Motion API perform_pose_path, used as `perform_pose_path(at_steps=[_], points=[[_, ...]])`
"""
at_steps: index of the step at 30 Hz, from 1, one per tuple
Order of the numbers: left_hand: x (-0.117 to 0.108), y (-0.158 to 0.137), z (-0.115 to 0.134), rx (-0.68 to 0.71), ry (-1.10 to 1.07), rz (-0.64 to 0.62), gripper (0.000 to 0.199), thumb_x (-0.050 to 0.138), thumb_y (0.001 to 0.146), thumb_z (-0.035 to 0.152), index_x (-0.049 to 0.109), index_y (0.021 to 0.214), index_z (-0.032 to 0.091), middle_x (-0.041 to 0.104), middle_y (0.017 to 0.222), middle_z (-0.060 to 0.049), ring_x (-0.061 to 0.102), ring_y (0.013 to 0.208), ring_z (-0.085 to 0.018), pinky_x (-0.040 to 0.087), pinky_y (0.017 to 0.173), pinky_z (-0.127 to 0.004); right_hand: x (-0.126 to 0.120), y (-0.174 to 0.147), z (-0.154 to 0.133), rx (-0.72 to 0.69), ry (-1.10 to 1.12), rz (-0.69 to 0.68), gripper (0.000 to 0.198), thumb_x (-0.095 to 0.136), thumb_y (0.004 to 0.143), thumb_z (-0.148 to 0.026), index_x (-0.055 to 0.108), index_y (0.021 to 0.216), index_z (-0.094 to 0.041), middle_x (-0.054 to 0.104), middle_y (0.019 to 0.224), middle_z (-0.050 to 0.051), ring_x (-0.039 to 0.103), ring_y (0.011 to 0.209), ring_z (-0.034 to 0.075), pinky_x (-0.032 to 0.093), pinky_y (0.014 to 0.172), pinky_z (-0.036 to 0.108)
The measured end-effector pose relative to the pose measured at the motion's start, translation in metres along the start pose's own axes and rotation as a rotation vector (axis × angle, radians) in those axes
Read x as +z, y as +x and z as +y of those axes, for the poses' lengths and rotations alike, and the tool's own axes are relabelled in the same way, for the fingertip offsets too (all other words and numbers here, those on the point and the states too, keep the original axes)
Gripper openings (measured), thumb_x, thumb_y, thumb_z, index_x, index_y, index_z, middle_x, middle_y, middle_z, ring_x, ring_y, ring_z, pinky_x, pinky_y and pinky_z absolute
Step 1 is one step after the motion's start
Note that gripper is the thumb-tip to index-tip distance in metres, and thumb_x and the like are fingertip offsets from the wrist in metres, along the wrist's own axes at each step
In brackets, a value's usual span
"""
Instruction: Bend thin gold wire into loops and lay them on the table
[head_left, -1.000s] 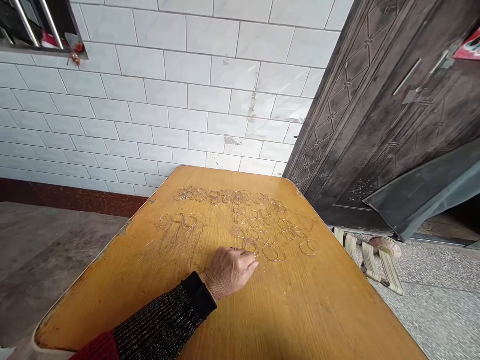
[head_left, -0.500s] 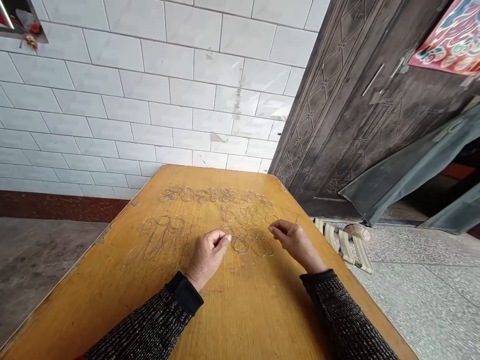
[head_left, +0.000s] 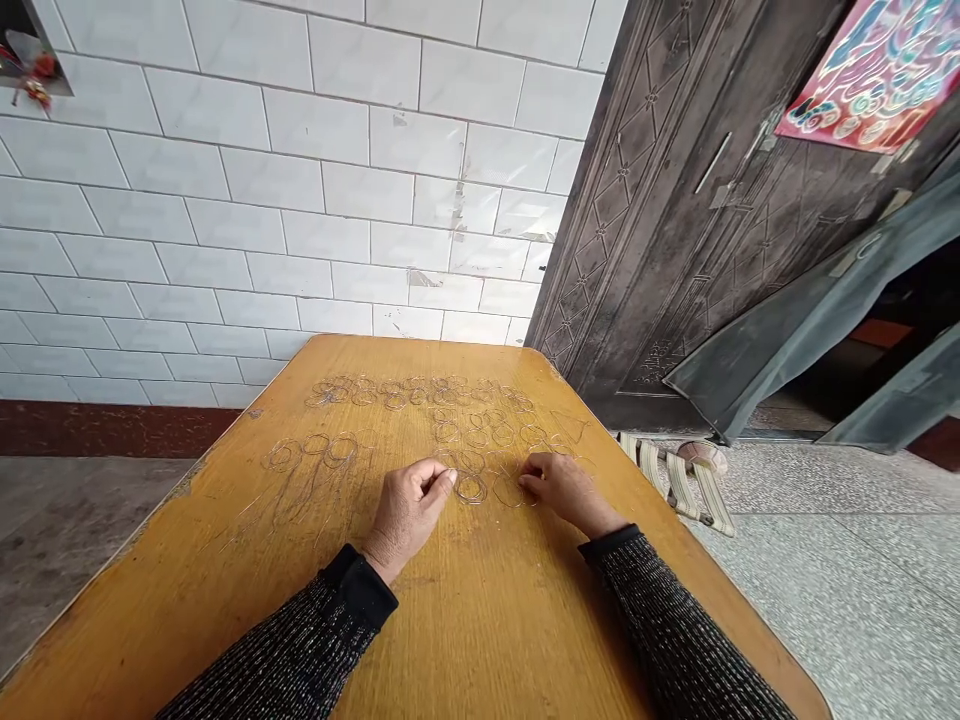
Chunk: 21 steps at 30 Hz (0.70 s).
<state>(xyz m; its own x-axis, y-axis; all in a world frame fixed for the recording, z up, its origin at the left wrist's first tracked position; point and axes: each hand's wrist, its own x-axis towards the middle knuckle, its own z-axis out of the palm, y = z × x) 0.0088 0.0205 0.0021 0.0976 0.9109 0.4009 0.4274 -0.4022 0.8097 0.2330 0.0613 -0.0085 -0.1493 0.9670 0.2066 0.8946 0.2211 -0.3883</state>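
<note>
My left hand (head_left: 409,508) is closed in a pinch, thumb against forefinger, at the left edge of a small round coil of thin wire (head_left: 471,489). My right hand (head_left: 566,490) has its fingertips pressed together on a wider loop of the same wire (head_left: 509,490), just right of the coil. The wire is so fine that its ends at the fingertips are hard to make out. Behind the hands lie more wire rings (head_left: 477,430), in rows on the wooden table (head_left: 480,620).
A long row of overlapping wire rings (head_left: 394,393) runs across the far part of the table. Left of my hands are several rings with loose straight tails (head_left: 315,450). Beyond stand a white tiled wall (head_left: 285,200) and a dark carved door (head_left: 675,200). A striped stool (head_left: 694,490) sits at the right.
My right hand has moved left and slightly down, closer to the left hand, drawing the wire loop in. My left hand keeps its pinch. The view has shifted slightly to the right.
</note>
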Motion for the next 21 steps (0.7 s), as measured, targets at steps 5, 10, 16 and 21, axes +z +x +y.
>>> perform_pose_path(at_steps=[5,10,16,21], points=[[0.001,0.0,-0.002,0.002,0.002,0.002,0.034,0.044,0.078,0.035,0.039,0.049,0.017,0.035,0.046,0.005,0.032,0.045,-0.008,0.025,0.046,-0.021,-0.01,-0.002,-0.004,-0.022,0.021,0.032,0.014,0.048,0.073,-0.016,0.056,0.062,-0.017,0.06,0.061,0.002,0.054,0.057,0.013,0.036,0.056,0.023],[0.003,0.001,-0.004,-0.003,-0.017,-0.007,0.033,0.045,0.078,0.035,0.04,0.051,0.017,0.035,0.047,0.005,0.032,0.046,-0.008,0.025,0.045,-0.02,-0.016,-0.003,-0.013,-0.061,0.335,0.049,0.015,0.045,0.077,-0.024,0.053,0.067,-0.017,0.051,0.052,-0.004,0.046,0.041,0.008,0.036,0.046,0.021],[0.008,0.001,-0.004,-0.137,-0.255,-0.101,0.029,0.044,0.079,0.041,0.053,0.07,0.015,0.052,0.063,0.001,0.042,0.05,-0.008,0.033,0.045,-0.019,-0.005,-0.015,-0.043,-0.22,0.354,0.136,0.016,0.047,0.079,-0.025,0.055,0.067,-0.017,0.052,0.053,-0.002,0.045,0.045,0.009,0.033,0.046,0.02],[0.009,-0.001,0.0,-0.276,-0.47,-0.229,0.025,0.057,0.071,0.035,0.054,0.085,0.015,0.052,0.067,0.002,0.042,0.05,-0.006,0.03,0.042,-0.016,0.002,-0.026,-0.062,-0.389,0.182,0.213,0.015,0.046,0.082,-0.022,0.057,0.071,-0.017,0.059,0.064,0.002,0.051,0.054,0.011,0.035,0.053,0.021]])
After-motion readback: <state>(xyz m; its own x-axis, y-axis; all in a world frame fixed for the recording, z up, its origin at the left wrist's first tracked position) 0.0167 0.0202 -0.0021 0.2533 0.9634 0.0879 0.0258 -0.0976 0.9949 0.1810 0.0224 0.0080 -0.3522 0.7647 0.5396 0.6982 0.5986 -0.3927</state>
